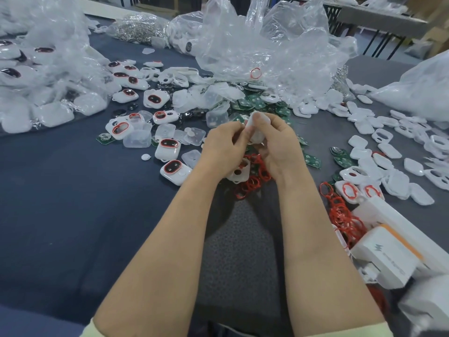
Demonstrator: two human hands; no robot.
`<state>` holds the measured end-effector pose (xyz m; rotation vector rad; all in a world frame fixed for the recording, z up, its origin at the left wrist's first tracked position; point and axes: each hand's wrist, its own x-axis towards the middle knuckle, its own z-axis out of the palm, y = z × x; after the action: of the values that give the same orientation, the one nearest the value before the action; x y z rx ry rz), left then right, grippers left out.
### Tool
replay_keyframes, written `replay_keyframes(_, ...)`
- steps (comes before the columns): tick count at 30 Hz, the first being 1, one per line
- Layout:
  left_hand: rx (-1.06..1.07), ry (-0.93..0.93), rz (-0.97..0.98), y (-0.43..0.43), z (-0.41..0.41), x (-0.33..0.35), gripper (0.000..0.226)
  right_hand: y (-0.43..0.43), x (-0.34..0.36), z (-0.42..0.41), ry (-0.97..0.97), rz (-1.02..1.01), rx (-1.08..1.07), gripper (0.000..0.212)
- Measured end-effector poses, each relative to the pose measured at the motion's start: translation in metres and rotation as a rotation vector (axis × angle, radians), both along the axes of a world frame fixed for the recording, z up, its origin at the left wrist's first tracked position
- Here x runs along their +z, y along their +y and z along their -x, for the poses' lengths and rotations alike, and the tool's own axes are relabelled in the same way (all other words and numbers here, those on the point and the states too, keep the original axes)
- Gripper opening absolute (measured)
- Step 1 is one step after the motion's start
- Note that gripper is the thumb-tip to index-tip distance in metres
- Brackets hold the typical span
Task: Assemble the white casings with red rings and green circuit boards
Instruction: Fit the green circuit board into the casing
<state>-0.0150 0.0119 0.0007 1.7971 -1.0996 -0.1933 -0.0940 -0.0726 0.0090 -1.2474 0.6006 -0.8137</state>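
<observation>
Fingers [239, 140] of left hand [222, 150] and right hand [278, 144] pinch 1 white casing [259, 118].

sleeves [88, 330]: pale yellow-green | forearms [170, 239]: bare | left hand [223, 148], right hand [278, 142]: bare

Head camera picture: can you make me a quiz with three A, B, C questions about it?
1. Where do the finished casings lie? A. left of the left hand B. on the floor C. inside a drawer
2. What colour are the loose rings? A. blue B. red C. yellow
3. What are the left hand and right hand doing? A. lying flat B. waving C. holding one white casing together
Answers: 1 A, several sit there with rings fitted; 2 B, their heaps show red; 3 C, both hands curl round it.
</observation>
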Motion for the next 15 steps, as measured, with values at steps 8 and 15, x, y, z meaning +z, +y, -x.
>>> replay_keyframes(8, -0.026, 0.176, 0.078, -0.0022, 0.0010, 0.0004, 0.037, -0.0004, 0.0002, -0.0050, -0.029, -0.153, 0.002, 0.016)
replay_keyframes(15, 0.070, 0.422, 0.224, -0.0010, -0.0036, 0.0030, 0.035, 0.0081, -0.0043, -0.0089, -0.020, 0.063, 0.151, 0.021)
